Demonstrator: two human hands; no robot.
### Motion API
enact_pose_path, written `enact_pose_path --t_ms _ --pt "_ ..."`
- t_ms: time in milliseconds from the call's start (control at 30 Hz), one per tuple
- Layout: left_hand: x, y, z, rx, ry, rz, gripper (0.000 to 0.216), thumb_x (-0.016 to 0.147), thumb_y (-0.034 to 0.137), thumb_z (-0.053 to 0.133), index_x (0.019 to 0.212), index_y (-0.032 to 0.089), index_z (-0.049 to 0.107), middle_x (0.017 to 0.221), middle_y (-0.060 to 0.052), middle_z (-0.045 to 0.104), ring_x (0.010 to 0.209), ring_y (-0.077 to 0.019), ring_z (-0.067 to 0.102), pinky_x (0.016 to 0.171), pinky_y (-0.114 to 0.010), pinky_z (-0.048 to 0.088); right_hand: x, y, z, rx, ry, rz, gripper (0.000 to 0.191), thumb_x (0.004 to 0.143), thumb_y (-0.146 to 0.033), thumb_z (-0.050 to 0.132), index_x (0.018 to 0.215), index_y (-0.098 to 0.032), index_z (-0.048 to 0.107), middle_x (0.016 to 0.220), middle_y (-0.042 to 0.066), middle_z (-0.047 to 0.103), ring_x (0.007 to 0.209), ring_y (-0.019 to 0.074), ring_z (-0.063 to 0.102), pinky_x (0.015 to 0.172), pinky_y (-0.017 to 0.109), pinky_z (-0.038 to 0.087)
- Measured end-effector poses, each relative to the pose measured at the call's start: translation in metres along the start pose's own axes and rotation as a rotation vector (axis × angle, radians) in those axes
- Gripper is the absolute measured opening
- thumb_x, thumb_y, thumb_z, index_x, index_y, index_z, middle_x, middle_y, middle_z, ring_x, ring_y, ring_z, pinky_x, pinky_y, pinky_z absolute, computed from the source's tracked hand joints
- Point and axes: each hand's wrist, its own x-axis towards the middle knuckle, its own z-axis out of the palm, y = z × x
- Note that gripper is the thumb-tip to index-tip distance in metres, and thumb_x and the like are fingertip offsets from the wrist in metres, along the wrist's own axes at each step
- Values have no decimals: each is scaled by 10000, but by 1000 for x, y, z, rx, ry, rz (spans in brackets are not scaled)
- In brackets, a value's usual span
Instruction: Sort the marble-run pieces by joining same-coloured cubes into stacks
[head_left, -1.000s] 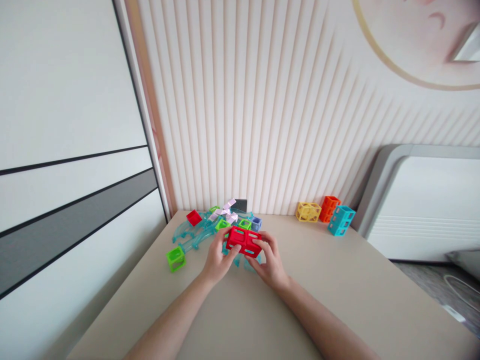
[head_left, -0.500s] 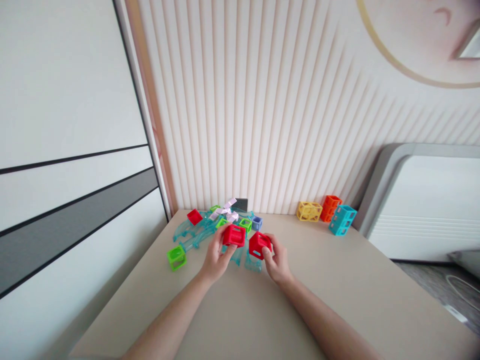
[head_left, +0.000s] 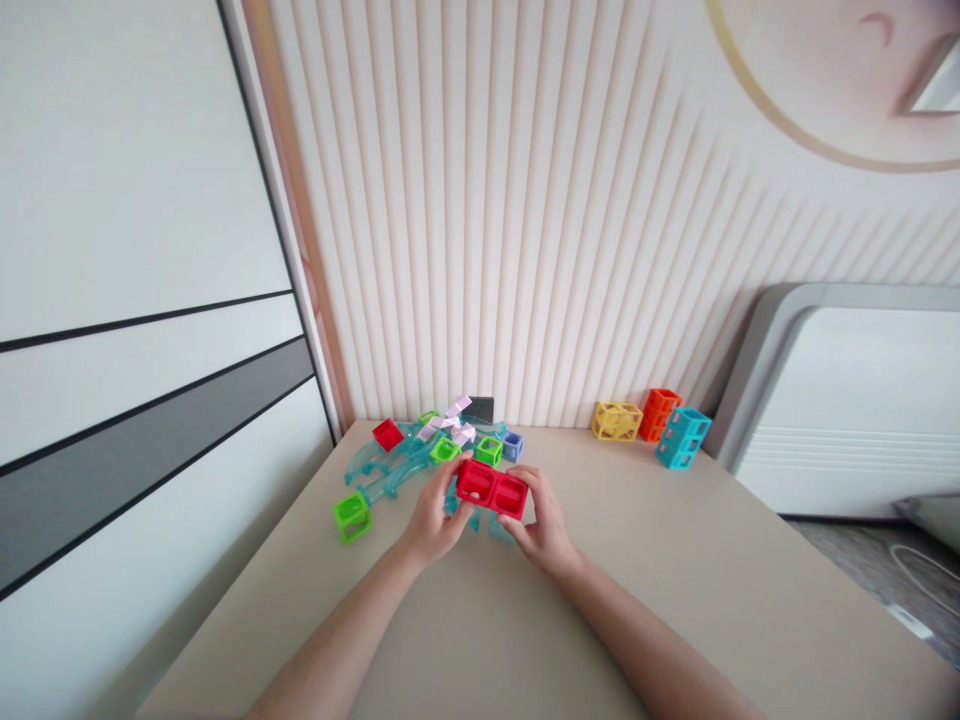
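Note:
Two red cube blocks touch side by side above the table. My left hand [head_left: 437,510] grips the left red cube block [head_left: 475,482] between thumb and fingers. The right red cube block [head_left: 510,495] is pinched in my right hand [head_left: 541,522]. Behind and below them lies a heap of translucent blue track pieces [head_left: 409,465]. Green cube blocks [head_left: 489,451], a blue-violet cube block [head_left: 513,446] and another red block [head_left: 388,434] sit in or beside that heap. Nearer on the left stands a lone green cube block [head_left: 352,517].
Pale lilac pieces [head_left: 454,425] and a dark flat box [head_left: 480,409] lie by the ribbed wall [head_left: 480,200]. At the right back of the table [head_left: 675,560] stand yellow blocks [head_left: 617,421], stacked orange blocks [head_left: 660,415] and stacked turquoise blocks [head_left: 682,438]. A white cabinet [head_left: 135,400] borders the left side.
The two red cube blocks, apart before, have come together and now touch. My right hand has shifted slightly left, and both blocks have turned in my fingers.

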Motion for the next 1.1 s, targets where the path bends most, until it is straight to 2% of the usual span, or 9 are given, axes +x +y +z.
enact_pose_path --t_ms 133,333,500,567,633,733,900,967,1100 --pt "0 -4 1 29 -6 15 525 952 325 531 1450 210 409 1389 -168 566 1270 -291 564 1062 -465 461 -1 0 1 -7 15 -17 490 913 -441 616 1334 -256 446 1242 145 564 1143 307 598 945 471 531" --pt "0 -5 0 118 -24 142 601 974 243 476 1537 254 263 1480 -161 489 1365 -279 483 1095 -449 442 -2 -4 2 -6 52 -50 486 908 -329 639 1345 -274 433 1342 153 502 1254 307 538 1009 503 500" --pt "-3 -1 -3 180 -87 165 757 921 251 571 1565 236 174 1500 -185 450 1384 -322 451 1097 -496 435 -3 -5 5 0 101 -29 470 905 -274 632 1323 -275 417 1385 163 485 1297 315 518 1023 534 487" --pt "-4 -1 -3 170 -80 192 793 894 274 621 1561 237 194 1497 -190 447 1384 -340 446 1089 -508 443 -3 -4 6 -3 95 -21 456 900 -260 644 1299 -273 424 1398 165 485 1307 315 515 1021 531 491" --pt "-3 -1 -3 148 -53 204 735 891 278 639 1532 265 280 1476 -175 469 1366 -334 469 1069 -500 466 -2 -4 7 -6 68 -15 418 897 -252 654 1255 -271 440 1412 162 481 1322 310 505 1015 521 498" --pt "-1 1 0 68 9 128 633 895 283 650 1471 289 388 1426 -147 518 1329 -310 511 1049 -477 493 -2 -3 7 -6 40 12 352 907 -267 645 1205 -265 458 1423 158 474 1339 295 488 1025 509 493" --pt "5 10 3 -315 110 -90 764 892 329 663 1524 300 233 1416 -153 521 1220 -255 609 989 -417 548 -3 -1 7 -51 -21 23 211 939 -245 589 1141 -254 528 1371 135 540 1297 262 529 1031 456 484" --pt "6 12 2 -370 102 -110 763 881 326 677 1518 295 258 1370 -141 563 1204 -247 617 1011 -427 533 -4 1 8 -56 -39 24 176 940 -247 595 1109 -258 550 1321 116 584 1238 248 574 998 425 505" --pt "5 11 -2 -337 27 -153 662 875 330 684 1467 260 395 1316 -130 613 1158 -251 635 994 -435 539 -6 5 10 -5 -34 41 175 924 -287 631 1080 -260 556 1237 102 632 1134 238 629 940 396 532"
